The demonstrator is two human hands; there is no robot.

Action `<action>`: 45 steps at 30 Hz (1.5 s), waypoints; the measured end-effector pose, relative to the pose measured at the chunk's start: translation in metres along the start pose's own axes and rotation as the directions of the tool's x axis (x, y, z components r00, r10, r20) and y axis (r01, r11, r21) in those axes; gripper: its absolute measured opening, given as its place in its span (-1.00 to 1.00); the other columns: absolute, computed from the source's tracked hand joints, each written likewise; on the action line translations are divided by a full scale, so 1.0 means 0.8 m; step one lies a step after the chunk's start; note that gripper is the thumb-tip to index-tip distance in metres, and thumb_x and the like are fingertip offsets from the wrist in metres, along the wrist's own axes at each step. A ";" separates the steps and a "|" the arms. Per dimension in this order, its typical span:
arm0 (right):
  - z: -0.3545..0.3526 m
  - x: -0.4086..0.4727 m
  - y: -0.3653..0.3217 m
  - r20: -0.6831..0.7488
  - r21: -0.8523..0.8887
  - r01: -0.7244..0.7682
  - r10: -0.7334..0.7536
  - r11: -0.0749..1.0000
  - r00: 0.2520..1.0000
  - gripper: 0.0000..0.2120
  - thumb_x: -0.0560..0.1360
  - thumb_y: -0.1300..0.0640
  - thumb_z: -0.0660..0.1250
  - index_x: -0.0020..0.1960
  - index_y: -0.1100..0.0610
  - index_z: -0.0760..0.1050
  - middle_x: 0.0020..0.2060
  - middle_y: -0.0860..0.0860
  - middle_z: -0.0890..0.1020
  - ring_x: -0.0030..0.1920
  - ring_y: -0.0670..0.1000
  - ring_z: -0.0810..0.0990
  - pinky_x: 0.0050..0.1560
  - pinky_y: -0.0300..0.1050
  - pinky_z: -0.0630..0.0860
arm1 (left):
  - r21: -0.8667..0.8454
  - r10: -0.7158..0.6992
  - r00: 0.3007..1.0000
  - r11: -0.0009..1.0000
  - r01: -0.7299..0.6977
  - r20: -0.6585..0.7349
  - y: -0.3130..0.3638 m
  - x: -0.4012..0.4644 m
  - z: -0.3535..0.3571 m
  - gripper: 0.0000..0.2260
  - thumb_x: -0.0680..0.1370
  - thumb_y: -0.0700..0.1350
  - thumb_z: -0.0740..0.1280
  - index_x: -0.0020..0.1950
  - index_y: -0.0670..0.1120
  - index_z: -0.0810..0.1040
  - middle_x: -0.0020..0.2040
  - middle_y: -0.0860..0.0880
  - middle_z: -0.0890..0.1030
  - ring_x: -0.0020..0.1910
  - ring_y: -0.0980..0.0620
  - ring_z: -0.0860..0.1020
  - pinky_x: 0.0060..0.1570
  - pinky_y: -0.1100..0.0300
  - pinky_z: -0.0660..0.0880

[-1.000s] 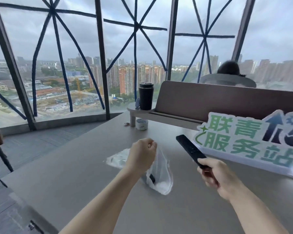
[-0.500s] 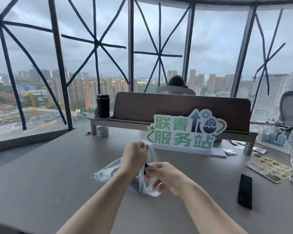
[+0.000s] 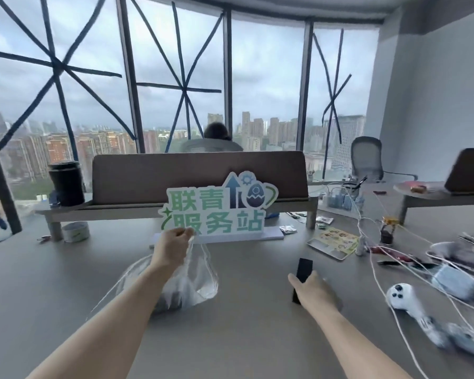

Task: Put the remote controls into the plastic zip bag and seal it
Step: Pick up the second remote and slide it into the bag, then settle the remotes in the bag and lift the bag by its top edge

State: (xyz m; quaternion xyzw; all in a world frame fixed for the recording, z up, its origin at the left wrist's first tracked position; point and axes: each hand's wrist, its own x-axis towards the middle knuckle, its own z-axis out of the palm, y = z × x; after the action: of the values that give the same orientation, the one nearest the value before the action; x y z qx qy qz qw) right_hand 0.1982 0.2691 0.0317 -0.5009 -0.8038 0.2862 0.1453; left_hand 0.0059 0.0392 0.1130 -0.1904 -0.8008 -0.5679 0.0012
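My left hand [image 3: 174, 247], a little left of the frame centre, is closed in a pinch on the top edge of the clear plastic zip bag [image 3: 195, 280] and lifts it, so the bag hangs down from the fingers with its bottom resting on the grey table [image 3: 66, 283]. Something dark lies in the bottom of the bag, but through the plastic I cannot tell its shape. My right hand [image 3: 311, 289], right of centre and lower, lies over the near end of a black remote control [image 3: 304, 268] with the thumb at its left side; the fingers curl around it, but I cannot tell if they already grip it. The remote lies flat on the table, its long axis running nearly straight away from me, the far end pointing to the top of the frame and leaning slightly right. It is near the bag but apart from it. Behind the bag stands a green and white sign [image 3: 216, 212] with Chinese characters, in front of a brown desk divider [image 3: 197, 173]. At the right edge are white cables [image 3: 378, 269] and a white game controller [image 3: 402, 295]. In the upper half are big windows [image 3: 266, 77] crossed with blue tape, with city towers beyond.
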 end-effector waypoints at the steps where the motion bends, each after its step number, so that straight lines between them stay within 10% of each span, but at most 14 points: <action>1: 0.003 0.002 -0.001 0.003 -0.042 0.006 -0.006 0.999 1.000 -0.37 0.48 -0.31 0.18 0.34 0.14 0.39 0.26 0.14 0.52 0.22 0.19 0.55 0.13 0.05 0.44 | -0.013 0.036 0.999 0.999 -0.037 -0.030 0.012 0.005 0.001 -0.77 0.52 -0.05 0.31 -0.18 -0.18 0.65 -0.52 0.00 0.44 -0.57 -0.01 0.34 -0.45 0.15 0.36; 8: 0.011 0.048 0.022 0.047 -0.124 -0.028 0.034 0.992 0.998 -0.69 0.47 0.10 0.30 0.20 0.15 0.44 0.14 0.08 0.62 0.16 0.17 0.61 0.10 -0.01 0.51 | 0.027 0.273 0.959 0.961 -0.276 0.079 0.095 -0.004 0.099 -0.79 0.52 -0.04 0.34 0.05 -0.10 0.68 -0.05 -0.15 0.70 -0.29 0.12 0.61 -0.22 0.00 0.57; 12: -0.031 0.051 0.041 0.126 0.355 -0.023 -0.024 0.935 0.992 -0.91 0.34 0.13 0.30 -0.27 0.15 0.48 -0.40 0.09 0.59 -0.45 0.10 0.53 -0.38 -0.13 0.45 | 0.044 0.255 0.946 0.962 -0.269 0.199 0.072 -0.019 0.141 -0.79 0.53 -0.06 0.33 -0.17 -0.14 0.68 -0.42 -0.13 0.59 -0.58 0.12 0.28 -0.48 0.18 0.32; 16: -0.119 0.024 0.054 0.169 0.662 -0.020 -0.124 0.749 0.978 -0.81 0.47 0.17 0.32 -0.30 0.19 0.49 -0.47 0.15 0.53 -0.68 -0.03 0.18 -0.60 -0.34 0.05 | 0.081 0.192 0.957 0.973 -0.214 0.219 0.063 -0.037 0.175 -0.66 0.52 -0.07 0.28 -0.42 -0.17 0.40 -0.53 -0.03 0.33 -0.51 0.02 0.24 -0.40 0.16 0.22; 23: -0.171 -0.027 0.031 0.578 0.386 0.131 -0.350 0.913 0.737 -0.83 0.55 0.12 0.28 -0.18 0.15 0.54 -0.46 0.06 0.54 -0.61 -0.07 0.16 -0.62 -0.33 0.03 | 0.135 0.221 0.945 0.957 -0.259 0.242 0.072 -0.066 0.186 -0.60 0.53 -0.06 0.27 -0.48 -0.12 0.29 -0.55 -0.01 0.35 -0.49 0.00 0.29 -0.44 0.15 0.22; 30: -0.067 -0.047 -0.022 0.398 0.577 0.110 -0.397 0.809 0.827 -0.72 0.57 0.26 0.25 0.27 0.12 0.49 -0.06 0.04 0.62 -0.51 0.03 0.57 -0.53 -0.20 0.48 | 0.159 0.253 0.937 0.942 -0.296 0.240 0.074 -0.084 0.163 -0.66 0.53 -0.09 0.31 -0.42 -0.17 0.44 -0.57 0.09 0.36 -0.52 0.15 0.31 -0.47 0.23 0.25; 34: -0.065 -0.037 -0.007 -0.024 0.221 0.330 -0.333 0.918 0.943 -0.86 0.50 0.07 0.32 0.03 0.04 0.58 -0.19 -0.05 0.64 -0.20 0.12 0.66 -0.22 -0.12 0.51 | 0.187 0.237 0.931 0.937 -0.294 0.277 0.059 -0.083 0.139 -0.78 0.53 -0.06 0.31 -0.26 -0.08 0.63 -0.51 0.12 0.45 -0.49 0.11 0.37 -0.48 0.29 0.31; 37: -0.060 -0.038 -0.010 0.128 0.116 0.344 -0.358 0.932 0.925 -0.64 0.44 -0.21 0.34 0.19 -0.14 0.43 -0.05 -0.01 0.60 -0.04 0.05 0.60 -0.13 -0.08 0.45 | 0.205 0.242 0.920 0.928 -0.313 0.309 0.051 -0.090 0.132 -0.82 0.53 -0.04 0.31 -0.15 -0.07 0.67 -0.42 0.07 0.54 -0.43 0.09 0.44 -0.47 0.39 0.32; 45: -0.026 -0.045 -0.028 0.187 0.017 0.425 -0.421 0.905 0.888 -0.81 0.43 -0.14 0.24 -0.11 -0.05 0.50 -0.12 0.03 0.68 -0.08 0.16 0.62 -0.06 0.00 0.59 | 0.284 0.201 0.895 0.901 -0.329 0.399 0.034 -0.117 0.104 -0.91 0.40 0.10 0.37 -0.29 0.16 0.53 -0.46 0.12 0.45 -0.43 0.19 0.42 -0.45 0.31 0.28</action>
State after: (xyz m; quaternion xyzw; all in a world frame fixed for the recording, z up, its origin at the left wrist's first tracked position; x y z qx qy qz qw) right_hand 0.2092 0.2363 0.0637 -0.2865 -0.9070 0.2834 0.1221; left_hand 0.1191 0.0945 0.0881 -0.3967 -0.8399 -0.3690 -0.0335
